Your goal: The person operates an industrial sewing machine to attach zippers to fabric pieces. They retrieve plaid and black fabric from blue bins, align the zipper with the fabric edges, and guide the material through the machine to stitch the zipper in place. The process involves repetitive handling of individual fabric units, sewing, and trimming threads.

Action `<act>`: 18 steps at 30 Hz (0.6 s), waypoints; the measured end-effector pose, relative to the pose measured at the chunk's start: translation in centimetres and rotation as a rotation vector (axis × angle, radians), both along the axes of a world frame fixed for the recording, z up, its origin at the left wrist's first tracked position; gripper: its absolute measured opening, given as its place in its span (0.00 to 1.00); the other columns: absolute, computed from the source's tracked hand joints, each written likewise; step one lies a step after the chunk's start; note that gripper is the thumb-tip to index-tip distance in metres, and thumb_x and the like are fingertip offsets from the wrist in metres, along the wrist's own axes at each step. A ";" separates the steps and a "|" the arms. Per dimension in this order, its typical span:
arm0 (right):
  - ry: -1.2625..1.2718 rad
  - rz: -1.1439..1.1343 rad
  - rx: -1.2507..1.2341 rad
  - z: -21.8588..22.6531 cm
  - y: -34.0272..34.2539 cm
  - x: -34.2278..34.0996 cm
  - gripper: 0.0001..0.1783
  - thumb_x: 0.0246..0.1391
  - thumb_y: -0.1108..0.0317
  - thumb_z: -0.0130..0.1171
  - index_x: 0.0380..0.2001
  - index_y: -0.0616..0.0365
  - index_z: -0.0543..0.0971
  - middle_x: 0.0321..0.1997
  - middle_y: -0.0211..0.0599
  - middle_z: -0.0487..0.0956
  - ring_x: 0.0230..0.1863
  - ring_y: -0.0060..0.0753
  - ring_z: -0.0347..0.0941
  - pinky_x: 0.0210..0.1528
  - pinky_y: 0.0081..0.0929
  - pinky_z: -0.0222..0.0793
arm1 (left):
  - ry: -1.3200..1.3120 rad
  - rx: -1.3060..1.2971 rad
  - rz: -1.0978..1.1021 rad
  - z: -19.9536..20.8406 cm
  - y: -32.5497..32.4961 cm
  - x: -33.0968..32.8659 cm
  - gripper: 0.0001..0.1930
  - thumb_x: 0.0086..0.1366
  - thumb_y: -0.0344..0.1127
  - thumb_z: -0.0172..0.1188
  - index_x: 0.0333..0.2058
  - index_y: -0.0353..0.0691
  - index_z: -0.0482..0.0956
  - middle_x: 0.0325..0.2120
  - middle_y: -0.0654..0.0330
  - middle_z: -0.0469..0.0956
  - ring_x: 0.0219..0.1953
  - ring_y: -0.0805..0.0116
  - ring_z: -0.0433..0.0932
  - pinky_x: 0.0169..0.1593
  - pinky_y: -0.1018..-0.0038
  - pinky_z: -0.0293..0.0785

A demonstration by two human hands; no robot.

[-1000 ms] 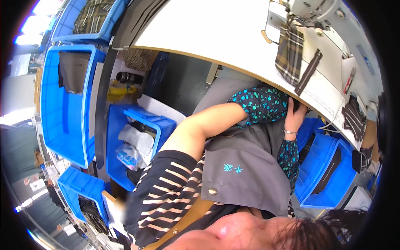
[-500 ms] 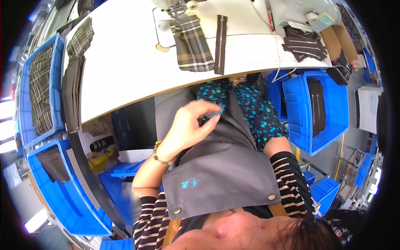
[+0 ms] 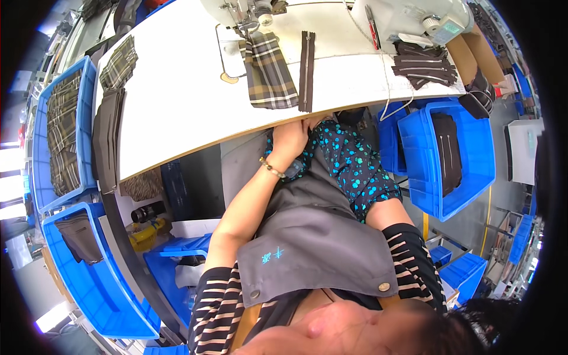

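The left hand (image 3: 290,141) has moved to the right hand (image 3: 319,120) by the desk (image 3: 177,127) edge — grip of both I cannot tell — leaving plaid fabric (image 3: 271,74) untouched.

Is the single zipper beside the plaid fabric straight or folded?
Straight: the zipper lies in one unbent line on the white tabletop.

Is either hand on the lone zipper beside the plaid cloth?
No: the zipper lies on the table, apart from left hand and right hand at the near edge.
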State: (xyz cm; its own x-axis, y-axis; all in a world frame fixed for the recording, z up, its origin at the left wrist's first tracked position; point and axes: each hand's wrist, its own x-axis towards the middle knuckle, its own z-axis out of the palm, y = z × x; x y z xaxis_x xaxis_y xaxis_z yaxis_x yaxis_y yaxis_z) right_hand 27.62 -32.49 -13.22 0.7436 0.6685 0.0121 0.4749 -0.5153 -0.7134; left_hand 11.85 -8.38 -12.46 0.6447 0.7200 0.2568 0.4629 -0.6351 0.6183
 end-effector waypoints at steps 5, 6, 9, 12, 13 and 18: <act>0.021 0.029 -0.003 1.3 -1.2 -1.1 0.21 0.66 0.65 0.57 0.58 0.60 0.82 0.56 0.53 0.84 0.62 0.49 0.78 0.65 0.43 0.70 | -0.219 -0.564 -0.171 0.1 -0.4 -1.0 0.16 0.64 0.42 0.76 0.36 0.37 0.79 0.27 0.66 0.77 0.28 0.75 0.71 0.35 0.72 0.72; 0.022 0.028 -0.004 1.7 -1.5 -1.2 0.21 0.66 0.65 0.57 0.58 0.60 0.82 0.56 0.53 0.84 0.62 0.49 0.78 0.65 0.43 0.70 | -0.182 -0.573 -0.189 0.6 -0.8 -1.0 0.18 0.63 0.42 0.78 0.35 0.37 0.79 0.26 0.68 0.75 0.28 0.78 0.68 0.34 0.74 0.70; 0.017 0.038 -0.002 2.7 -1.8 -1.7 0.21 0.66 0.65 0.57 0.58 0.60 0.82 0.56 0.53 0.84 0.61 0.49 0.78 0.65 0.44 0.70 | -0.128 -0.686 -0.107 1.4 -0.7 -1.0 0.16 0.63 0.41 0.77 0.31 0.37 0.80 0.22 0.68 0.73 0.26 0.79 0.66 0.32 0.76 0.68; -0.001 0.074 0.001 3.9 -1.3 -1.9 0.21 0.66 0.65 0.57 0.58 0.60 0.82 0.56 0.53 0.84 0.61 0.49 0.78 0.65 0.44 0.70 | -0.153 -0.367 0.032 0.7 0.1 -1.3 0.12 0.65 0.39 0.73 0.34 0.37 0.84 0.23 0.58 0.78 0.26 0.66 0.74 0.35 0.67 0.72; -0.007 0.090 0.002 4.3 -1.1 -1.9 0.21 0.66 0.65 0.57 0.58 0.60 0.82 0.56 0.53 0.84 0.61 0.49 0.78 0.65 0.44 0.70 | -0.169 -0.222 0.083 0.2 0.6 -1.3 0.11 0.66 0.39 0.72 0.36 0.37 0.86 0.25 0.55 0.80 0.28 0.61 0.77 0.37 0.64 0.74; -0.039 0.267 0.040 6.7 1.9 -3.0 0.21 0.66 0.65 0.57 0.58 0.60 0.82 0.55 0.53 0.84 0.61 0.49 0.78 0.65 0.44 0.70 | 0.092 -0.119 0.219 -0.2 1.1 -0.9 0.10 0.65 0.36 0.67 0.41 0.38 0.88 0.38 0.44 0.86 0.46 0.41 0.83 0.51 0.52 0.78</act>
